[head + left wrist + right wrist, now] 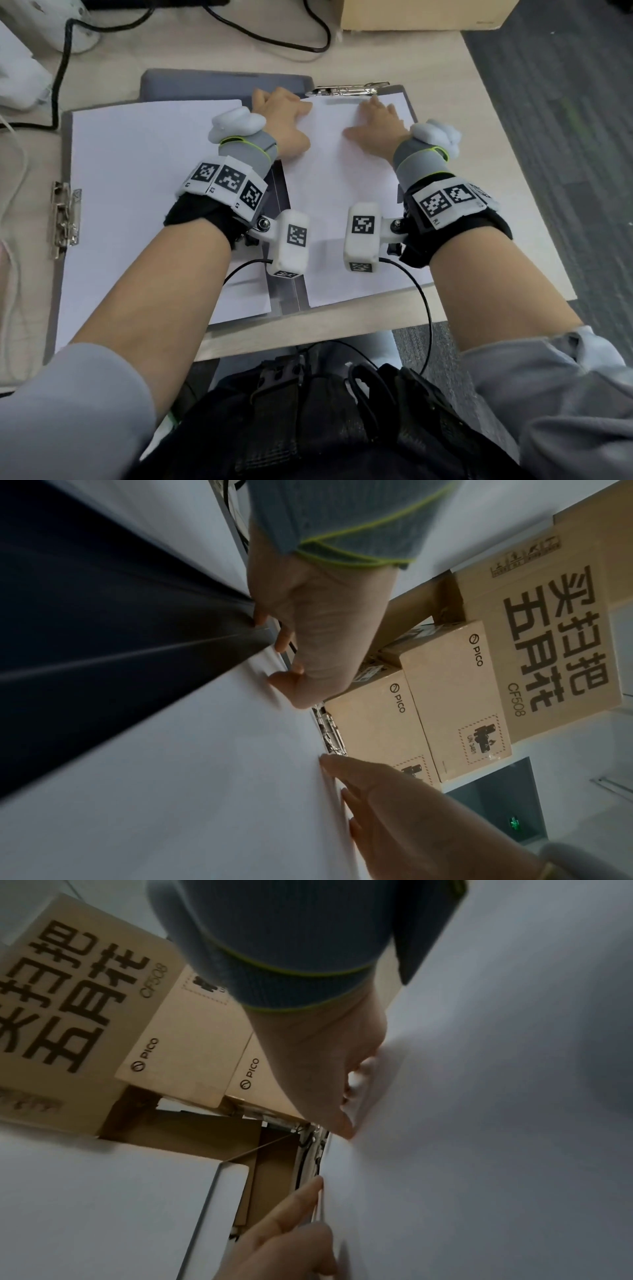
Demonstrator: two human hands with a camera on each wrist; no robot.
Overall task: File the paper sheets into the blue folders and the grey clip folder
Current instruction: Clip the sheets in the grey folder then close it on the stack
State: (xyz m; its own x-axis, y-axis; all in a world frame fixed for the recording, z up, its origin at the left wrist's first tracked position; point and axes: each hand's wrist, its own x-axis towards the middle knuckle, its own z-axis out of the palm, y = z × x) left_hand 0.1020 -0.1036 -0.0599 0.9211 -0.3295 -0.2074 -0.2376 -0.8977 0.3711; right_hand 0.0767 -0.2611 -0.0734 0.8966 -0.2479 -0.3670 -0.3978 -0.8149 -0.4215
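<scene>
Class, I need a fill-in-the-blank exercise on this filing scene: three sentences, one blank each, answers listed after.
1. Both hands rest on the right-hand sheet, whose colour is ____.
2. The metal clip beyond the right hand lies at the sheet's ____ edge.
3. The black cable on the desk lies on the ____ hand's side.

Missing words: white; far; left

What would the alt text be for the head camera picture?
Both hands, left hand and right hand, press a white sheet flat on a grey clipboard, just below its metal clip. Another sheet lies to the left.
</scene>
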